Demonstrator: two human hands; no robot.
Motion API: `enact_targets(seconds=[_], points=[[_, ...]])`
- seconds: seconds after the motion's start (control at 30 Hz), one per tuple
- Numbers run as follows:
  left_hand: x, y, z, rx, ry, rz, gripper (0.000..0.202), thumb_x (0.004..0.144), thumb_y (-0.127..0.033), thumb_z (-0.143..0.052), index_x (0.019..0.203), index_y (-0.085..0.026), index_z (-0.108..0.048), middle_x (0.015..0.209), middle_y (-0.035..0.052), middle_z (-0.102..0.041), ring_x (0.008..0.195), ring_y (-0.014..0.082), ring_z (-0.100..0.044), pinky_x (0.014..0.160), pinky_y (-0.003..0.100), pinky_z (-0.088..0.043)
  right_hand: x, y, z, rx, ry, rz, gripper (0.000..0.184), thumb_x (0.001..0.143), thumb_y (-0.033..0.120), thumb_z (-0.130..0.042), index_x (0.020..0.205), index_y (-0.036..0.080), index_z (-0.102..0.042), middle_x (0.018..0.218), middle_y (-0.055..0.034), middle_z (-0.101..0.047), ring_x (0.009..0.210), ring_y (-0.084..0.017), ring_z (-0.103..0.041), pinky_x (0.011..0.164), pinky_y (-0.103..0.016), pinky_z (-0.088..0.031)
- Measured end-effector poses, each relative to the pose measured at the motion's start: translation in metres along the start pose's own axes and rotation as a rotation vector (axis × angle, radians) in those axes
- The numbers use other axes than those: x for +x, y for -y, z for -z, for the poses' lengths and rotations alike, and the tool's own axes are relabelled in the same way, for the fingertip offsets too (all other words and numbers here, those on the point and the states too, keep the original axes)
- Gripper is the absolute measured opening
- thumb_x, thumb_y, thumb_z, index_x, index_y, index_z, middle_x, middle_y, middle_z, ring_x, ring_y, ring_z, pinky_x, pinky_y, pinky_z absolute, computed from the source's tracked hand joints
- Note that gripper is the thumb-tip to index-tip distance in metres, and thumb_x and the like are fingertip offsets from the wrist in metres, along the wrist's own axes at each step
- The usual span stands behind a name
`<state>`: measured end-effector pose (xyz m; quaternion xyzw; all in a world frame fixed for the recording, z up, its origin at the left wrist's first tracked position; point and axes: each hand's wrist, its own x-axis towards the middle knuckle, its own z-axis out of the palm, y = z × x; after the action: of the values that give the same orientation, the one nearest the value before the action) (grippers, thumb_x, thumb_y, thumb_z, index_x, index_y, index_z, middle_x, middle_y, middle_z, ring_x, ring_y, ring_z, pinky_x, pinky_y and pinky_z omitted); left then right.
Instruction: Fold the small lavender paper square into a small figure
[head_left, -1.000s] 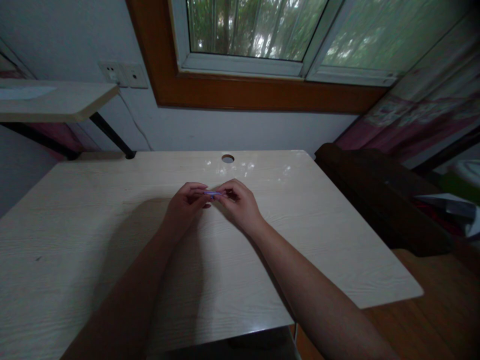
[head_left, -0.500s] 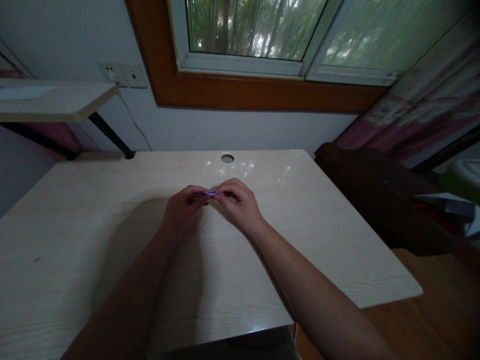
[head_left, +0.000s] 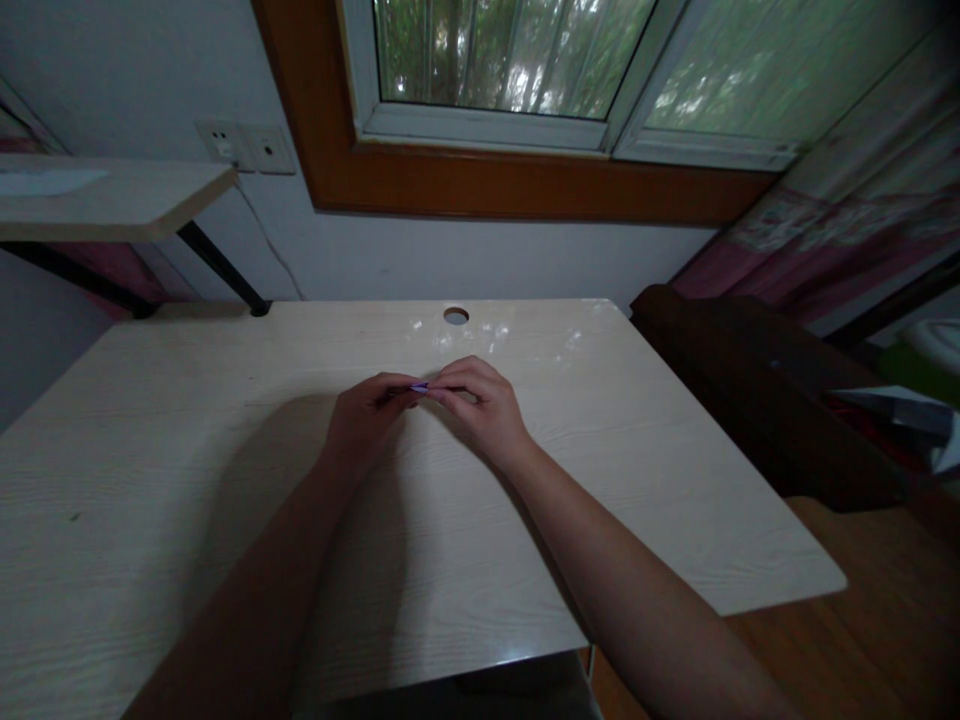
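One small purple piece (head_left: pixel 419 387) sits between left hand (head_left: pixel 366 415) and right hand (head_left: pixel 481 405). Both pinch it toward the desk's far edge (head_left: pixel 360 306).

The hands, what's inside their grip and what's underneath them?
A small purple item is pinched in the left hand and right hand, which cover its ends. Beneath them is the pale desk; its surface directly under the hands is hidden.

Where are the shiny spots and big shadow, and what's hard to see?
Head view: shiny specks dot the far part of the table, near its round hole. Head view: a soft shadow left of the left hand. Head view: the purple thing between that and the right hand looks too small to make out.
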<state>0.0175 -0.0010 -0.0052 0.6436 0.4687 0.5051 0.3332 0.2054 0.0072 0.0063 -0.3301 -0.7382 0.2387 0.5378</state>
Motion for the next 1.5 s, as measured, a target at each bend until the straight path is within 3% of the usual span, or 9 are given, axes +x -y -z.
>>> enact_targets(seconds=[0.63,1.07,1.23,1.37,1.5], points=[[-0.002,-0.0054,-0.0031,-0.14,-0.011,0.047,0.028,0.079,-0.044,-0.073,0.091,-0.02,-0.07,0.083,0.0038,-0.075,0.07,0.0168,-0.072,0.07,0.029,-0.06,0.0004,-0.0003,0.0007,-0.059,-0.036,0.023,0.004,0.085,0.024,-0.069,0.086,0.025,-0.073,0.086,-0.0035,-0.067,0.082,-0.017,-0.064,0.076,-0.033,-0.053],[-0.0041,-0.0049,-0.0055,-0.184,-0.006,0.015,0.024,0.082,-0.037,-0.072,0.093,-0.018,-0.063,0.082,0.0032,-0.072,0.073,0.0165,-0.072,0.072,0.029,-0.059,-0.0009,-0.0017,0.0006,-0.062,-0.017,0.008,0.005,0.087,0.025,-0.067,0.087,0.026,-0.072,0.087,-0.0034,-0.067,0.084,-0.017,-0.063,0.077,-0.033,-0.052],[-0.0054,-0.0034,-0.008,-0.255,-0.047,-0.037,0.026,0.08,-0.032,-0.074,0.096,-0.02,-0.058,0.088,0.0023,-0.07,0.077,0.0173,-0.072,0.071,0.031,-0.061,-0.0004,0.0007,0.0008,-0.072,-0.022,0.016,0.005,0.087,0.024,-0.066,0.087,0.025,-0.071,0.086,-0.0035,-0.067,0.084,-0.017,-0.063,0.076,-0.034,-0.052],[-0.0056,-0.0014,-0.0085,-0.245,-0.012,-0.107,0.023,0.08,-0.03,-0.073,0.097,-0.021,-0.06,0.103,0.0043,-0.066,0.083,0.0164,-0.071,0.074,0.031,-0.061,-0.0001,0.001,0.0014,-0.094,-0.021,0.032,0.004,0.087,0.025,-0.067,0.087,0.026,-0.071,0.086,-0.0034,-0.067,0.083,-0.017,-0.063,0.076,-0.034,-0.052],[-0.0041,-0.0006,-0.0067,-0.167,0.012,-0.161,0.018,0.084,-0.029,-0.069,0.099,-0.022,-0.064,0.104,0.0051,-0.064,0.084,0.0156,-0.069,0.075,0.03,-0.061,-0.001,-0.0008,0.0025,-0.105,0.009,0.068,0.005,0.088,0.024,-0.066,0.089,0.026,-0.071,0.088,-0.0039,-0.067,0.084,-0.018,-0.063,0.076,-0.034,-0.053]])
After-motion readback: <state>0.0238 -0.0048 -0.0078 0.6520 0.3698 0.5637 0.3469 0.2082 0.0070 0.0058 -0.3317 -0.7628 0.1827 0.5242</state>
